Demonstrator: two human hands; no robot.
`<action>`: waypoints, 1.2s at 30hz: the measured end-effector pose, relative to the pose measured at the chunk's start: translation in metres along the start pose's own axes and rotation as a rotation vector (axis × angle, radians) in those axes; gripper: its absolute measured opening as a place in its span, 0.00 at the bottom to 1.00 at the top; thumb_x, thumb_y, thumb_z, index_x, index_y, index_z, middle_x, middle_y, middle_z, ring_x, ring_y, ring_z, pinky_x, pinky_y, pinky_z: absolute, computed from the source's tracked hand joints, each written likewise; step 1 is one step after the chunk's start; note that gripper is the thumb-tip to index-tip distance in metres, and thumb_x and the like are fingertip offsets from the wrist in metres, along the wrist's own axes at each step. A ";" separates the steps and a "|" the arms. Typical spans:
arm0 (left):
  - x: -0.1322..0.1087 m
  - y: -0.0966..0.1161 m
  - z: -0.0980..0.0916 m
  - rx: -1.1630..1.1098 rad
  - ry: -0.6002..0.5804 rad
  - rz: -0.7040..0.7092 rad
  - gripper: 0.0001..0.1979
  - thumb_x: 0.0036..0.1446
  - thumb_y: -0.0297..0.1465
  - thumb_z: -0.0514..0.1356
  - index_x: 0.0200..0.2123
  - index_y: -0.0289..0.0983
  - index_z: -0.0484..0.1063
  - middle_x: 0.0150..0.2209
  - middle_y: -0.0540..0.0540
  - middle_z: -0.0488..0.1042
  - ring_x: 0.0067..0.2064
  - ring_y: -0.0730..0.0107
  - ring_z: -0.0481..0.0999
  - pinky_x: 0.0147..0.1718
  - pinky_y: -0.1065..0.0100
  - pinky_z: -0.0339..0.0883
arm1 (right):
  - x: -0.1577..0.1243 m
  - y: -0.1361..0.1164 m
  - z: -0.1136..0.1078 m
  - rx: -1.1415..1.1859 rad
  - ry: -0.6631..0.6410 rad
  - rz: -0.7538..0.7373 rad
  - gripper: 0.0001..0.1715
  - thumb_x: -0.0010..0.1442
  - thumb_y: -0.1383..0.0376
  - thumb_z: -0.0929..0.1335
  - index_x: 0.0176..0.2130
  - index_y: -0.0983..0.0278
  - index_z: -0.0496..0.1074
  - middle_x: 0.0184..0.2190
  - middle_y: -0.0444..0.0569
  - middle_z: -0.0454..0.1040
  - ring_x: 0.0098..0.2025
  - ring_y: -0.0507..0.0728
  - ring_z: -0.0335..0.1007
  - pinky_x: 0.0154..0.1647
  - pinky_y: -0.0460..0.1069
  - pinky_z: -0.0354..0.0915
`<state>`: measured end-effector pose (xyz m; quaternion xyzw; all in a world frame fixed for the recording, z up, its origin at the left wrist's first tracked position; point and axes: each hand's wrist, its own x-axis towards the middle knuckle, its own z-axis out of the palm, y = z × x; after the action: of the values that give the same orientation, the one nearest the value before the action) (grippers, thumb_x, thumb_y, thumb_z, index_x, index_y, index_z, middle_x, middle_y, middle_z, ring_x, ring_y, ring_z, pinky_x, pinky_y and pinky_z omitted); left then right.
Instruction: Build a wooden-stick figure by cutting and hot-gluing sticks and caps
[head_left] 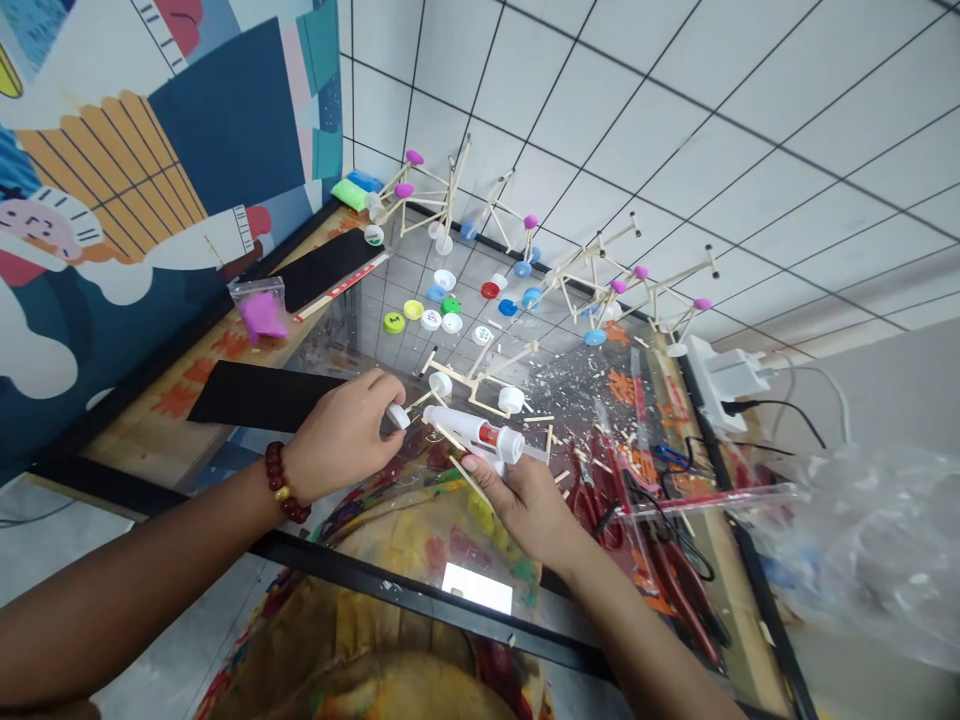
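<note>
Glue gun (480, 432) clear of table edge (375, 582)

The left forearm (165, 578) is slanting up from the lower left, and the left hand (341, 437) is holding its fingers (385, 388) curled, its back facing the camera. The right forearm (630, 625) is slanting in from the lower right; the right hand (529, 507) is gripping, its thumb (484, 478) pointing leftward and up.

The glue gun (466, 428) is smooth plastic, the bottle caps (394, 323) glossy plastic, the thin sticks (471, 481) matt wood, the bench (352, 345) glossy and glass-like.
</note>
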<state>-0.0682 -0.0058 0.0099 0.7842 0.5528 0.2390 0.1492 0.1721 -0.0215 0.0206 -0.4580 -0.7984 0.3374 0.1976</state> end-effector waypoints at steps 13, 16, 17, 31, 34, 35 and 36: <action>0.001 0.000 0.000 -0.001 -0.005 0.000 0.08 0.52 0.26 0.59 0.37 0.39 0.66 0.39 0.47 0.72 0.39 0.64 0.74 0.37 0.65 0.66 | -0.005 0.001 0.004 -0.065 0.037 0.022 0.22 0.70 0.55 0.60 0.53 0.62 0.73 0.45 0.51 0.79 0.47 0.62 0.75 0.52 0.55 0.69; 0.001 0.000 0.000 0.003 -0.009 -0.001 0.08 0.53 0.27 0.59 0.38 0.39 0.66 0.39 0.47 0.72 0.39 0.64 0.74 0.37 0.65 0.66 | -0.006 0.001 0.005 -0.096 0.040 0.031 0.22 0.69 0.53 0.60 0.47 0.63 0.75 0.39 0.51 0.79 0.43 0.62 0.76 0.48 0.54 0.71; 0.001 0.000 0.000 0.005 -0.011 -0.003 0.08 0.53 0.27 0.59 0.38 0.39 0.66 0.39 0.47 0.72 0.39 0.63 0.74 0.37 0.65 0.66 | -0.007 0.001 0.005 -0.100 0.043 0.025 0.21 0.69 0.53 0.60 0.45 0.62 0.76 0.38 0.51 0.79 0.42 0.62 0.75 0.48 0.54 0.70; 0.000 -0.001 0.000 0.010 -0.018 -0.005 0.08 0.53 0.27 0.59 0.38 0.39 0.65 0.39 0.46 0.72 0.40 0.63 0.74 0.38 0.64 0.67 | -0.005 0.000 0.007 -0.079 0.032 0.011 0.20 0.70 0.54 0.59 0.46 0.62 0.73 0.41 0.54 0.77 0.45 0.62 0.73 0.52 0.58 0.68; 0.000 -0.001 0.001 0.006 -0.013 -0.005 0.08 0.53 0.27 0.59 0.38 0.39 0.65 0.39 0.47 0.72 0.40 0.63 0.74 0.39 0.64 0.67 | -0.004 -0.001 0.006 -0.087 0.042 0.019 0.20 0.70 0.54 0.59 0.48 0.62 0.74 0.41 0.54 0.78 0.45 0.63 0.73 0.52 0.58 0.68; 0.000 -0.001 0.001 0.005 -0.012 -0.003 0.08 0.53 0.27 0.59 0.38 0.39 0.65 0.40 0.47 0.72 0.40 0.63 0.74 0.39 0.64 0.67 | -0.004 -0.001 0.006 -0.089 0.043 0.023 0.21 0.70 0.55 0.59 0.49 0.62 0.74 0.42 0.54 0.78 0.46 0.63 0.73 0.53 0.58 0.68; 0.000 -0.001 0.001 0.006 -0.011 -0.003 0.08 0.53 0.27 0.59 0.38 0.39 0.65 0.40 0.47 0.72 0.40 0.63 0.74 0.38 0.64 0.67 | -0.004 -0.001 0.006 -0.088 0.047 0.026 0.21 0.70 0.55 0.59 0.50 0.62 0.73 0.42 0.54 0.78 0.46 0.63 0.73 0.53 0.58 0.68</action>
<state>-0.0687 -0.0052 0.0088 0.7853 0.5537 0.2328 0.1502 0.1702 -0.0274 0.0173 -0.4845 -0.8014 0.2936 0.1917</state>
